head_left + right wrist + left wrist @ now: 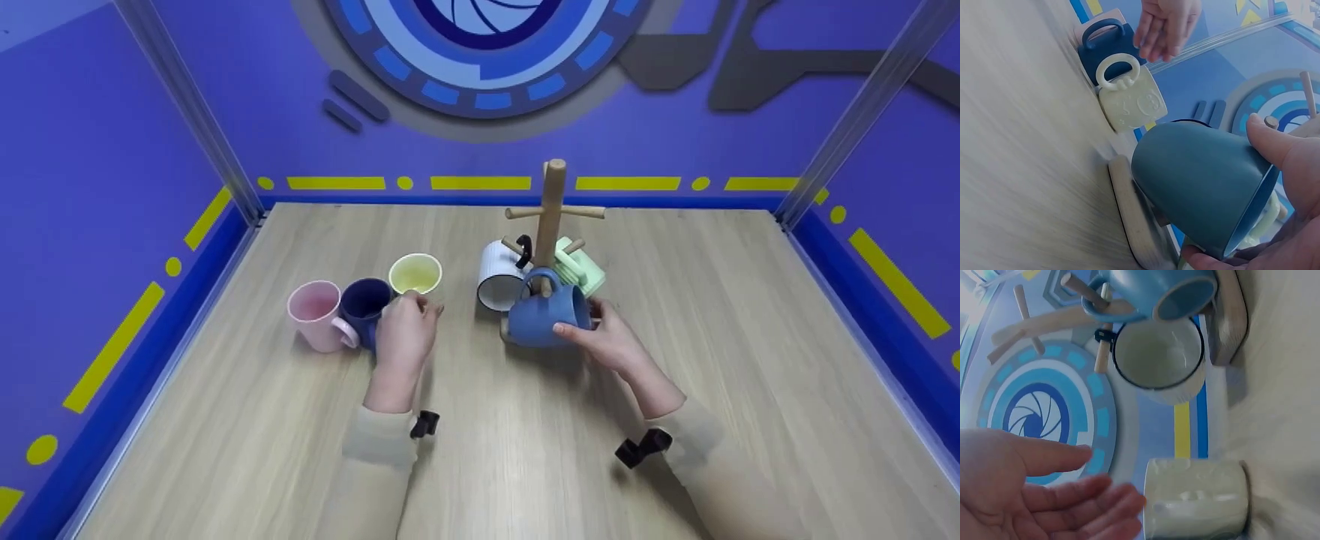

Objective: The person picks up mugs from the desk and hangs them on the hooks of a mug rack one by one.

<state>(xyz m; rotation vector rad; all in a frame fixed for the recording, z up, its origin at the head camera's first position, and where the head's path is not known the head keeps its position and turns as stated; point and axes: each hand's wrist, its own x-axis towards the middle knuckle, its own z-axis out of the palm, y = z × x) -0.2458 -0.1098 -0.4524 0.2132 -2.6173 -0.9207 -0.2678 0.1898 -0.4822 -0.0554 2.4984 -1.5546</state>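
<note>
Head view, right hand [611, 343] holds blue mug [544, 321] in front of wooden rack [552, 191], left hand [406, 336], fingers relaxed, left of rack.

Six mugs altogether in the head view: three left of centre, namely one pink mug [319, 322], one navy mug [363, 304] and one yellow mug [415, 274]; three just right of centre, namely one white mug [499, 271], one blue mug [544, 321] and one green mug [586, 276]. One wooden stand [551, 202], right of centre. Two grips: one left grip [407, 334], one right grip [611, 337]. Two sleeves [379, 465], lower frame. One surface [495, 435].
</note>
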